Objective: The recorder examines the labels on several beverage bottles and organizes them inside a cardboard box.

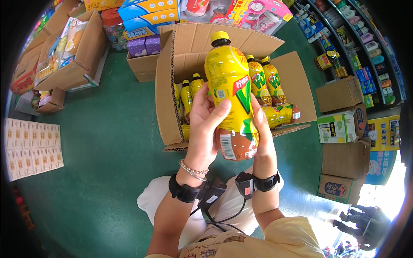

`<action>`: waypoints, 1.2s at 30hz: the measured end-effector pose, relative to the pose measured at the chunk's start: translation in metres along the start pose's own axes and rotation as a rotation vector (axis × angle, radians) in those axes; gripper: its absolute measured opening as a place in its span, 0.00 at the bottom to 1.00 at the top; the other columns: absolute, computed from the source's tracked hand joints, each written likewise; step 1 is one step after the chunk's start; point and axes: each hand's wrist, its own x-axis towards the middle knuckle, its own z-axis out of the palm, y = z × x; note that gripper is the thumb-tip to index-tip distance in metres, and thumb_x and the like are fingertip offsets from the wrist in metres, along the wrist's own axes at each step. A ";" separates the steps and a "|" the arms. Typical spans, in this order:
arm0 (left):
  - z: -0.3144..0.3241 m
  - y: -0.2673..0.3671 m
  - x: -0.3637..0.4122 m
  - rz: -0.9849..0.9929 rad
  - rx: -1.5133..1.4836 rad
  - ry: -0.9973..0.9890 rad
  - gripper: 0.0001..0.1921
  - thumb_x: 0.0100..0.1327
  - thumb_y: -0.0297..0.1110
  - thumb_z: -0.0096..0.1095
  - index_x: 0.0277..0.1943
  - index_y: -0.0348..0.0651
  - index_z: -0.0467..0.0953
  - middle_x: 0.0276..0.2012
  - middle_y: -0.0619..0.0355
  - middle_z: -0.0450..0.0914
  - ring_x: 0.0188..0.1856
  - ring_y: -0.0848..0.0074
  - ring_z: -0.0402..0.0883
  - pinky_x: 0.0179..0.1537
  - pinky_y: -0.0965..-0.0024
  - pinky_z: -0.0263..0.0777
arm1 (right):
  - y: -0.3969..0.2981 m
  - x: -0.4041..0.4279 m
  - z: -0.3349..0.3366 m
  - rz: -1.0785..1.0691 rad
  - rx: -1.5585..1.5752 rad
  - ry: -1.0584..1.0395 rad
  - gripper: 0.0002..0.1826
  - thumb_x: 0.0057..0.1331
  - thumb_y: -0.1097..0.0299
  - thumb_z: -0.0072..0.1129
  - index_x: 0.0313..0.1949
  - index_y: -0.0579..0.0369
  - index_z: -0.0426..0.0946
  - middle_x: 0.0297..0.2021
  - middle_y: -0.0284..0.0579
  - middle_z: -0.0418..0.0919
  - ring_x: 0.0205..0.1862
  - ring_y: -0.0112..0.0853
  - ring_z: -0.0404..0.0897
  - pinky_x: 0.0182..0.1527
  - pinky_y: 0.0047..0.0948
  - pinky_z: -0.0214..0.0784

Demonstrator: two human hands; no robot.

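Observation:
Between my two hands, above an open cardboard box [165,93], I hold a plastic bottle of lemon tea [226,74] with a yellow label and yellow cap. Its cap points away from me and its base towards me. My left hand [206,129] grips its left side, the thumb lying across the label. Against the right side rests my right hand [264,132]. Inside the box several like bottles stand upright, among them a yellow-labelled bottle [273,80]. Another bottle [280,115] lies on its side at the box's near right. Both wrists wear black straps with small devices, joined to cables.
A carton of packaged snacks [80,61] stands at the upper left, with stacked white packs [34,146] below it on the green floor [106,129]. Toy boxes [148,16] lie beyond the open box. Stacked cartons [343,159] and shop shelving [355,45] line the right.

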 end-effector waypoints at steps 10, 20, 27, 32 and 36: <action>0.005 -0.004 -0.003 0.154 0.065 0.046 0.23 0.63 0.35 0.51 0.58 0.37 0.58 0.44 0.56 0.68 0.47 0.80 0.69 0.49 0.75 0.64 | 0.006 0.002 -0.013 0.105 0.073 -0.092 0.39 0.58 0.55 0.55 0.62 0.63 0.49 0.56 0.49 0.63 0.58 0.33 0.63 0.59 0.29 0.53; 0.004 -0.002 -0.005 0.121 0.068 -0.003 0.24 0.61 0.29 0.54 0.58 0.35 0.59 0.42 0.57 0.69 0.45 0.79 0.70 0.49 0.75 0.64 | 0.007 0.002 -0.017 0.134 0.159 -0.052 0.39 0.53 0.56 0.53 0.60 0.65 0.54 0.52 0.50 0.67 0.53 0.34 0.69 0.54 0.30 0.61; 0.005 -0.004 -0.004 0.149 0.128 0.015 0.24 0.60 0.29 0.55 0.59 0.34 0.59 0.41 0.57 0.70 0.45 0.78 0.70 0.49 0.75 0.64 | 0.009 0.001 -0.014 0.128 0.168 -0.012 0.39 0.57 0.50 0.51 0.60 0.64 0.53 0.54 0.51 0.66 0.54 0.34 0.67 0.56 0.30 0.58; 0.004 -0.006 -0.003 0.091 0.047 0.061 0.24 0.61 0.28 0.53 0.59 0.35 0.59 0.41 0.57 0.70 0.43 0.79 0.71 0.48 0.75 0.66 | 0.002 -0.001 -0.006 0.142 0.074 0.000 0.37 0.60 0.50 0.49 0.60 0.65 0.53 0.53 0.51 0.65 0.54 0.34 0.67 0.56 0.29 0.57; 0.005 -0.005 -0.004 0.083 0.033 0.083 0.24 0.61 0.28 0.52 0.59 0.36 0.59 0.41 0.57 0.70 0.42 0.80 0.72 0.47 0.76 0.66 | -0.003 -0.004 0.003 0.135 0.072 0.042 0.36 0.61 0.51 0.49 0.59 0.65 0.54 0.53 0.51 0.66 0.54 0.34 0.67 0.55 0.29 0.58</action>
